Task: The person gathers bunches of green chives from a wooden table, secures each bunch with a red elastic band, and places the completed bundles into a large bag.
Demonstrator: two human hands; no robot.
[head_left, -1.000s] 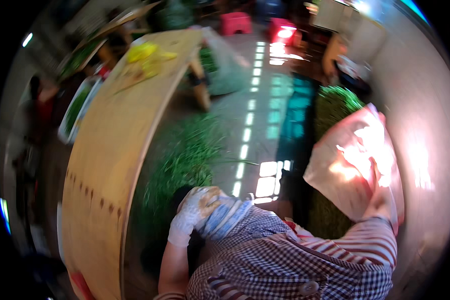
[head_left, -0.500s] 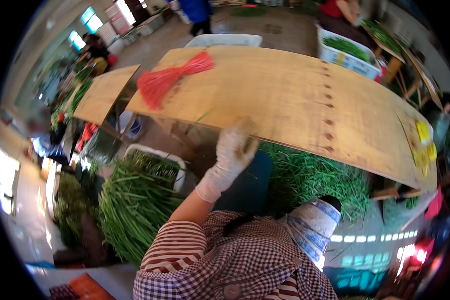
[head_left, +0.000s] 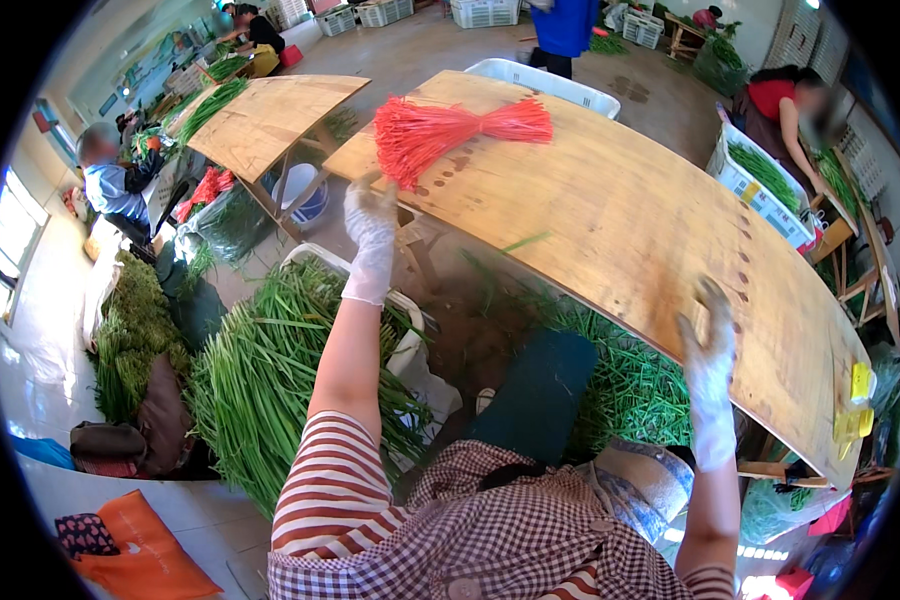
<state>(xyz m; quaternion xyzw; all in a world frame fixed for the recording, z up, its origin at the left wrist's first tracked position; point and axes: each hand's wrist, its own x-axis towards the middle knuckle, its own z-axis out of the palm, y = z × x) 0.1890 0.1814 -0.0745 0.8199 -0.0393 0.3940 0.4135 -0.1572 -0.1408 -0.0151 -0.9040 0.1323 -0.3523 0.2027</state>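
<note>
My left hand (head_left: 370, 222), in a whitish glove, is at the table's near left corner, just below a bundle of red plastic ties (head_left: 460, 132). Its fingers point forward and look loosely spread, with nothing visible in them. Over the near edge of the wooden table (head_left: 570, 190), further right, my right hand (head_left: 710, 335) is gloved too. Its thumb and fingers stand apart, slightly blurred, and hold nothing. A loose green stalk (head_left: 526, 242) lies across the table edge between the hands.
Long green stalks (head_left: 270, 370) overflow a white crate (head_left: 410, 335) at my left. More cut greens (head_left: 630, 385) lie under the table. Yellow-capped containers (head_left: 858, 400) stand at its right end. A person in red (head_left: 775, 105) works beside another crate (head_left: 760, 190); one in blue (head_left: 565, 28) stands beyond.
My left hand has moved left, from the middle of the near edge to the corner by the red ties. My right hand has come into view over the table. The view has shifted.
</note>
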